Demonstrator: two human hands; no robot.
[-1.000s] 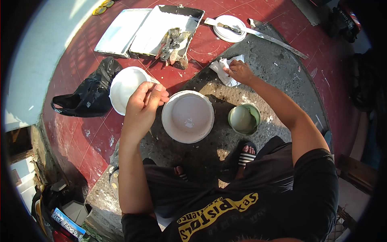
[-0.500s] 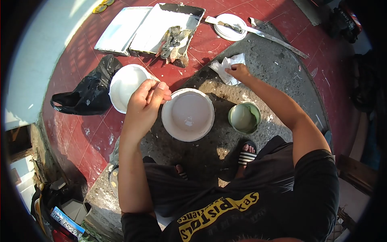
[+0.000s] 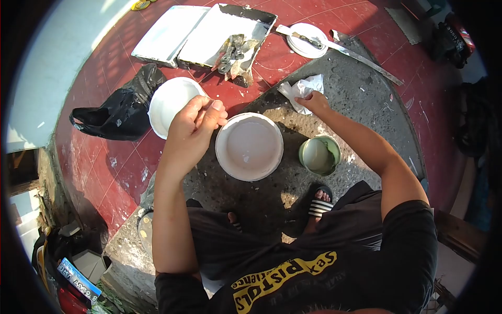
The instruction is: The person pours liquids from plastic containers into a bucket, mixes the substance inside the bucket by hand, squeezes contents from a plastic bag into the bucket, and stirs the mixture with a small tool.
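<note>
My left hand [image 3: 197, 121], fingers curled together, hovers between a white tub [image 3: 166, 107] and a round bucket [image 3: 249, 166] of pale greyish liquid. Whatever its fingers may hold is hidden. Over on the right, my right hand [image 3: 315, 103] pinches the near edge of a crumpled white plastic bag [image 3: 308, 85] on the grey concrete. Below that hand stands a small green pail [image 3: 320, 166] with greyish residue inside.
A paint tray [image 3: 201, 37] holding dark-handled tools [image 3: 230, 55] lies at the back. Beside it are a white lid [image 3: 314, 32] with a tool on it and a long flat strip [image 3: 366, 58]. A black plastic bag [image 3: 117, 112] sits left on red tiles [image 3: 123, 167].
The whole view has shifted slightly. My right hand has moved a little nearer, and the white bag looks more bunched up. My left hand stays closed, slightly farther right in view.
</note>
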